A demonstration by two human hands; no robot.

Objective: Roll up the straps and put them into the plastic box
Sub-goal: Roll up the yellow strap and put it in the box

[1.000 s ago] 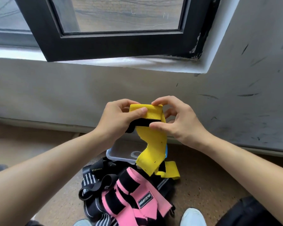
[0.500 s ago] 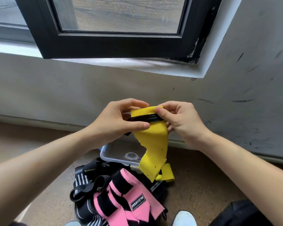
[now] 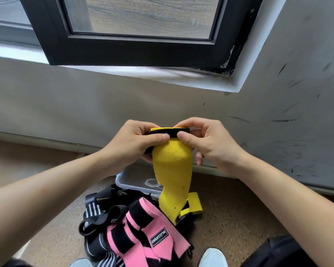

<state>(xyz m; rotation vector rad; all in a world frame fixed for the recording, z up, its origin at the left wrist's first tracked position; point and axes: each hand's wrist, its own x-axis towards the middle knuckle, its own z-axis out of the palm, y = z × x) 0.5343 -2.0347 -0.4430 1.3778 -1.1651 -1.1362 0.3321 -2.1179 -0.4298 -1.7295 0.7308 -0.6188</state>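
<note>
Yellow strap (image 3: 172, 170) hangs over the plastic box (image 3: 128, 182), top edge pinched in fingers (image 3: 158, 136) of left hand (image 3: 131, 144) and right hand (image 3: 210, 146).

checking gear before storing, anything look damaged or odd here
The yellow strap, gripped at its top by the left hand and right hand, has a ragged notch in its left edge and dark specks lower down.

I'm holding the strap (image 3: 172, 170) up between my left hand (image 3: 135, 143) and right hand (image 3: 206, 145), its tail hanging over the plastic box (image 3: 131, 178). The box is sitting on the floor (image 3: 229, 209) near the wall (image 3: 85, 112), under the window (image 3: 139, 49). The pile of straps (image 3: 123, 226) is lying just before the box, toward my shoe (image 3: 212, 257).
</note>
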